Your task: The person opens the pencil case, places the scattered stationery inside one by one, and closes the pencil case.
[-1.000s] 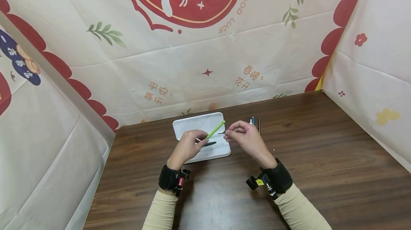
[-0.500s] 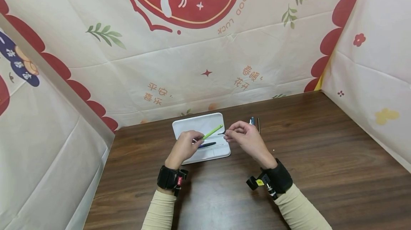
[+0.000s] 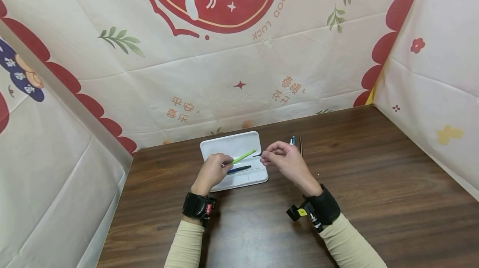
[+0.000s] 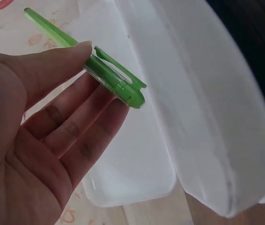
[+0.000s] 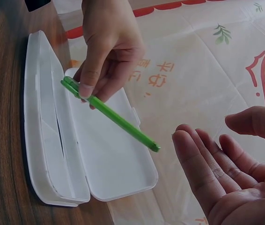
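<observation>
My left hand point(image 3: 215, 170) pinches a bright green pen point(image 3: 245, 156) between thumb and fingers, above an open white pencil case point(image 3: 228, 144). In the left wrist view, the pen's clip end point(image 4: 123, 84) points toward the case and its thin end slants up and away. A dark blue pen point(image 3: 239, 169) lies inside the case. Just off the case's right end is my right hand point(image 3: 286, 160), fingers loosely bent. The right wrist view shows nothing between that hand's thumb and fingertips point(image 5: 184, 136), which are apart from the far end of the green pen point(image 5: 118, 119).
Behind the right hand, a blue-and-white pen point(image 3: 293, 140) and a slim dark pen point(image 3: 301, 145) lie on the brown wooden table point(image 3: 355, 168). A printed cloth point(image 3: 239, 60) hangs along the back edge, and other cloths close off both sides.
The left hand has moved slightly left and tilted the green pen flatter, bringing it lower over the case. More of the dark blue pen shows. The right hand has hardly moved.
</observation>
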{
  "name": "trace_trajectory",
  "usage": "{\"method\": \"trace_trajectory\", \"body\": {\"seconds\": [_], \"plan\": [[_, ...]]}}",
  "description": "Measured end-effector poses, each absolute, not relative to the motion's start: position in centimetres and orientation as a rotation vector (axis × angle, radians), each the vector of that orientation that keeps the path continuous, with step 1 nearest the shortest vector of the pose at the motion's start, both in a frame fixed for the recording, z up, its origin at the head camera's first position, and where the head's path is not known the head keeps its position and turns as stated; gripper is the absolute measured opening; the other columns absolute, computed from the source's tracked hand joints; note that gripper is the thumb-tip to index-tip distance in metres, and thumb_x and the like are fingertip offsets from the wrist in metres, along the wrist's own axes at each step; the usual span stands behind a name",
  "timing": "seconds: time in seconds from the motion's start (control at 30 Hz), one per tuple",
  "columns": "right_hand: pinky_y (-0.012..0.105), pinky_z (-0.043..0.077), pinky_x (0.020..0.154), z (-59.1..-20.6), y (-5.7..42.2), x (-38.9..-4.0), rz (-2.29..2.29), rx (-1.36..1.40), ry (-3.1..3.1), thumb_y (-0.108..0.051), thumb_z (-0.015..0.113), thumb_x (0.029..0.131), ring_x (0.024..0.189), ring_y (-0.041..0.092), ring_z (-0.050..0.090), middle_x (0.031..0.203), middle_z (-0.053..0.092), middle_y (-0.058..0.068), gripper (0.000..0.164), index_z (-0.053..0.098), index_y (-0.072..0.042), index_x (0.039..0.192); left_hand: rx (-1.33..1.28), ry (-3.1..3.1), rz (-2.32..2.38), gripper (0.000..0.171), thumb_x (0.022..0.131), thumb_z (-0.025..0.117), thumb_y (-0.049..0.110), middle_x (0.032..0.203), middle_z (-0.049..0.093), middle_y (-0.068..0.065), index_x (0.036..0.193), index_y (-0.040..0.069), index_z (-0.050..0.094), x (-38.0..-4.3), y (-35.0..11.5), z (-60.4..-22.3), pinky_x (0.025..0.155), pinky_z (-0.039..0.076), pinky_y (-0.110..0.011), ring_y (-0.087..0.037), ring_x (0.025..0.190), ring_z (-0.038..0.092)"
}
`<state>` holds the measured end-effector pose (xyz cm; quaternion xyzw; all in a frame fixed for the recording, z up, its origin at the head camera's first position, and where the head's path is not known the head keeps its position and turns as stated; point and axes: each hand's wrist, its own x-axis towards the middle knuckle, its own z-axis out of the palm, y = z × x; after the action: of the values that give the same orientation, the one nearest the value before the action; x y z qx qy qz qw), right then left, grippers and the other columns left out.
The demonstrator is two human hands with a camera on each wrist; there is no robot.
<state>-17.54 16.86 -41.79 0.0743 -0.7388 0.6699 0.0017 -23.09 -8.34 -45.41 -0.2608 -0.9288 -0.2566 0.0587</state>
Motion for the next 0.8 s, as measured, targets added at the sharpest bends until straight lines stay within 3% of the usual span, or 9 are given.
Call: {"method": "trace_trajectory", "body": {"seconds": [0.8], "plan": [[0.031, 0.059, 0.077, -41.9, 17.0, -17.5, 2.107, 0.263, -2.299, -0.010, 0.061, 0.098, 0.087, 0.024, 0.073, 0.100, 0.072, 0.022, 0.016, 0.061, 0.005, 0.102, -0.787, -2.857, -0.674, 0.010, 0.086, 0.076, 0.007, 0.091, 0.075, -0.005, 0.096, 0.007, 0.078, -24.0, -8.9, -47.0, 0.077, 0.056, -0.034, -0.016, 0.085, 0.069]]}}
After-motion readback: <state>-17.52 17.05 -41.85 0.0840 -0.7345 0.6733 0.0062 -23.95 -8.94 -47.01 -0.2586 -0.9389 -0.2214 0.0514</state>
